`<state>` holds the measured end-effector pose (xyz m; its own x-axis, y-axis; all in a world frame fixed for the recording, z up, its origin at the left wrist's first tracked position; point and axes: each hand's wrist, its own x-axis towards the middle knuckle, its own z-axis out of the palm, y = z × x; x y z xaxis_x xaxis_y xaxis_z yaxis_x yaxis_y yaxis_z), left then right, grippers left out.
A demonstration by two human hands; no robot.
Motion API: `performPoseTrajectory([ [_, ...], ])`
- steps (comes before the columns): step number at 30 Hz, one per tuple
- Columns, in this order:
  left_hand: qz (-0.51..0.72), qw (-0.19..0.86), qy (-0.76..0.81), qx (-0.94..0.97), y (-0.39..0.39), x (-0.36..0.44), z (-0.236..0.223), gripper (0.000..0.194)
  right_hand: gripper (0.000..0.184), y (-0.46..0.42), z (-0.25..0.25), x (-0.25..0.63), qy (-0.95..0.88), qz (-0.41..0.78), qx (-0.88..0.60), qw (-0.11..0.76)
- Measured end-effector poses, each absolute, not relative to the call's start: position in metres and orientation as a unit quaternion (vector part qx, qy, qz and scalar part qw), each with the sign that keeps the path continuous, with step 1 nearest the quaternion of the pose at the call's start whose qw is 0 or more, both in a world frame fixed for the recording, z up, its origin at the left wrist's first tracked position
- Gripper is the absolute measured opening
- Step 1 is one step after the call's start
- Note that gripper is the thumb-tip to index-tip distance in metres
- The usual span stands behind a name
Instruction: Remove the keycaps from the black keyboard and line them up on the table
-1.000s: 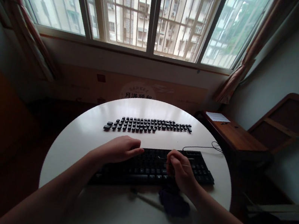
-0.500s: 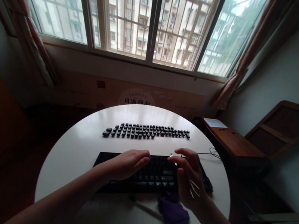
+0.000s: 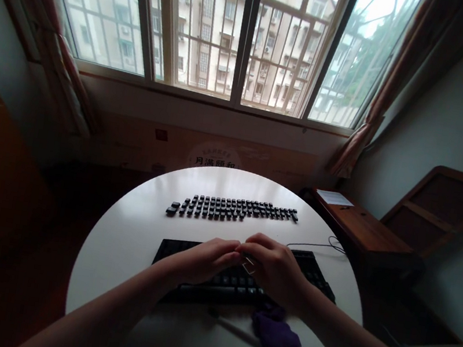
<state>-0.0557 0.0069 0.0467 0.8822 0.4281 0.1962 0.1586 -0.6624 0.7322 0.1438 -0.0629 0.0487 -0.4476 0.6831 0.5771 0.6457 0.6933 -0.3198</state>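
A black keyboard (image 3: 236, 283) lies on the round white table, partly covered by both hands. My left hand (image 3: 209, 259) is closed above its middle, fingers curled together; whatever they may hold is hidden. Just right of it, my right hand (image 3: 276, 265) is closed around a thin metal wire keycap puller (image 3: 248, 265), whose wires show below the fingers. The fingertips of the two hands meet or nearly meet over the keys. Beyond the keyboard, several loose black keycaps (image 3: 226, 208) stand in rows.
In front of the keyboard lie a purple cloth (image 3: 276, 336) and a brush-like stick (image 3: 233, 329). A black cable (image 3: 312, 245) runs off to the right. The white table (image 3: 110, 271) has a curved edge. A wooden bench (image 3: 364, 224) with paper stands at the right, under the window side.
My right hand has moved left to my left hand, and its spread fingers have closed in around the wire puller. The left hand stays over the keyboard. The view has shifted slightly.
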Motion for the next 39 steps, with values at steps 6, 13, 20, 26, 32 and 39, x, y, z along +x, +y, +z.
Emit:
performPoseTrajectory([
  [6, 0.221, 0.293, 0.306, 0.879, 0.031, -0.069, 0.04, 0.059, 0.014, -0.016, 0.051, 0.161, -0.817, 0.071, -0.447, 0.357],
  [13, 0.278, 0.232, 0.403, 0.841, 0.063, -0.089, 0.037, 0.07, 0.014, 0.09, 0.011, 0.199, -0.753, 0.086, -0.605, 0.245],
  [20, 0.3, 0.23, 0.399, 0.835, 0.06, -0.091, 0.04, 0.069, 0.021, 0.114, -0.012, 0.198, -0.743, 0.076, -0.625, 0.226],
  [26, 0.32, 0.227, 0.395, 0.83, 0.062, -0.094, 0.041, 0.067, 0.019, 0.117, -0.011, 0.194, -0.75, 0.067, -0.621, 0.218],
  [32, 0.35, 0.208, 0.395, 0.823, 0.061, -0.096, 0.046, 0.064, 0.023, 0.082, 0.025, 0.193, -0.742, 0.019, -0.616, 0.263],
  [39, 0.266, 0.175, 0.354, 0.879, 0.059, -0.092, 0.048, 0.051, 0.071, -0.028, 0.054, 0.216, -0.662, 0.202, -0.569, 0.444],
])
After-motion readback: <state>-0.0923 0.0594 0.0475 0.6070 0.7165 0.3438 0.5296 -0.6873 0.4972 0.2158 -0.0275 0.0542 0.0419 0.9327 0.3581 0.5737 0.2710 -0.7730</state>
